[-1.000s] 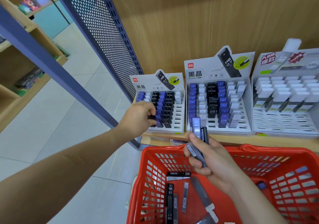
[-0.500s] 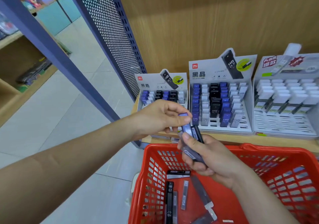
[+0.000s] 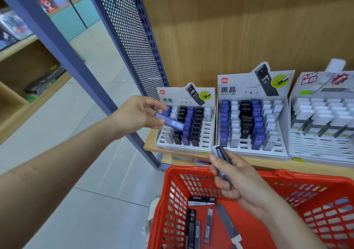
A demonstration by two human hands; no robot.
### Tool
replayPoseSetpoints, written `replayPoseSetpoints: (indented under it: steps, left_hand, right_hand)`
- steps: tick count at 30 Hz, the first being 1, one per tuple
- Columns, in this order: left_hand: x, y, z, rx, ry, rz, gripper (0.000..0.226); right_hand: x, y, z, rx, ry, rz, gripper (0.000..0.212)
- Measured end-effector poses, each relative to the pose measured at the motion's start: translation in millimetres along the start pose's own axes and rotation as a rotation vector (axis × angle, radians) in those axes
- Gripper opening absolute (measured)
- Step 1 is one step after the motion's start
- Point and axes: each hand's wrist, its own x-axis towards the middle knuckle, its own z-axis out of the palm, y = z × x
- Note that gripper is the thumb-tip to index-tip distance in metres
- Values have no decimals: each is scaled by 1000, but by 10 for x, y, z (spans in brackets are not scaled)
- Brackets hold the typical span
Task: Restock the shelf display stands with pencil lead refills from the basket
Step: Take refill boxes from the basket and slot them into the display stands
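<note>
- The red plastic lattice basket (image 3: pixel 178 191) is the nearest container. Loose refills lie on its floor: a black "HB 0.7" case (image 3: pixel 191 222), slim grey cases (image 3: pixel 208 223) and a black-and-white case (image 3: pixel 201 200).
- The right hand (image 3: pixel 243 185) is above the basket. Its fingers are curled round a small bundle of dark slim refill cases (image 3: pixel 222 158), upper end pointing towards the shelf.
- The left hand (image 3: pixel 138 114) pinches one blue translucent rectangular refill case (image 3: pixel 169 122) between thumb and fingertips. The case is tilted in front of the small white cardboard display stand (image 3: pixel 172 97) and is not seated in a slot.
- The small stand rests on the light wooden shelf (image 3: pixel 151 146) and holds columns of blue, black and grey cases.
- The taller white middle stand (image 3: pixel 239 91) holds blue, white and black cases; the rightmost stand (image 3: pixel 306 87) holds white-capped cases.
- Change: half a second earlier, the left hand gripped the blue case at the right hand's bundle. The case is now out of the bundle and the hands are well apart.
</note>
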Motion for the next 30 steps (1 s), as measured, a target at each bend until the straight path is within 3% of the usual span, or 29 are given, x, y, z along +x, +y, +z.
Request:
replayPoseSetpoints:
  steps: [5,10,15,30]
  left_hand:
    - [185,-210,-179,282,220,23,16]
    - [440,-307,-202,679,139,66,12]
    - [684,-438,-160,926,138,125,28]
    - [900,-715,33,1094,107,254,17]
  right_hand:
    - [115,-21,69,-22,13,34,27]
    - [321,-133,128,37,37,15,42]
    - [473,-99,174,174,56,49,37]
    - [559,-24,86,168,87,132,31]
